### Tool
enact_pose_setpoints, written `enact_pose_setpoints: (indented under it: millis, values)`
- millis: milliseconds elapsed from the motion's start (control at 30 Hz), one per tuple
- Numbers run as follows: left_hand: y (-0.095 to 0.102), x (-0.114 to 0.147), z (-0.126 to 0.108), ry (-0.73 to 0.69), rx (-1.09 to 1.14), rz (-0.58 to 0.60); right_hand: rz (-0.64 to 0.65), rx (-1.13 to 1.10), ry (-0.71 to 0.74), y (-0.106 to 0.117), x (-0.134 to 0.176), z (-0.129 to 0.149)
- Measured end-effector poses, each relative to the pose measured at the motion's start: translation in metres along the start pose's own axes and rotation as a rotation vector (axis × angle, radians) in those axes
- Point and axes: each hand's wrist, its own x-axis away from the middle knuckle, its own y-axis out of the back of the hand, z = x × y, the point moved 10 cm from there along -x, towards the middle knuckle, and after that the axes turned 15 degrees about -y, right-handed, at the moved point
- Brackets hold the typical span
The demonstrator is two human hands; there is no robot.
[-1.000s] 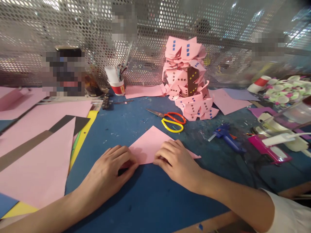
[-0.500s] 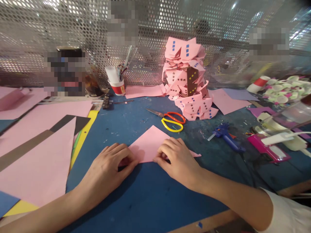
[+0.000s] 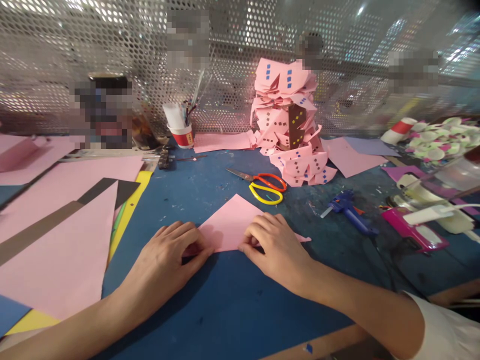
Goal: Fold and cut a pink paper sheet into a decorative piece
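Note:
A triangular pink sheet of paper (image 3: 227, 225) lies on the blue table (image 3: 232, 310) with its peak pointing away from me. My left hand (image 3: 174, 250) pinches its near edge on the left, fingers curled over the corner. Closed on the same near edge to the right is my right hand (image 3: 275, 250), thumb and fingers together; a thin pink tip sticks out beyond it. Just past the peak rest scissors (image 3: 262, 185) with one red and one yellow handle. The parts of the paper under both hands are hidden.
Behind stands a stack of folded pink paper pieces (image 3: 285, 120) with small coloured squares. A blue glue gun (image 3: 352, 212) and a magenta box (image 3: 414, 230) are on the right. Large pink sheets (image 3: 63, 255) cover the left. A red-and-white cup (image 3: 181, 135) holds tools by the perforated metal wall (image 3: 225, 90).
Almost nothing differs. My right hand has shifted very slightly to the right along the paper's near edge; my left hand and the paper stay in place.

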Motion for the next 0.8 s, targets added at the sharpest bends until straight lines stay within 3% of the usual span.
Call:
enact_pose_setpoints:
  millis: [800]
  values:
    - [0.0021,0.0000,-0.0003,-0.003,-0.009,-0.017,0.043,0.026,-0.027,0.0046,0.0002,-0.0094]
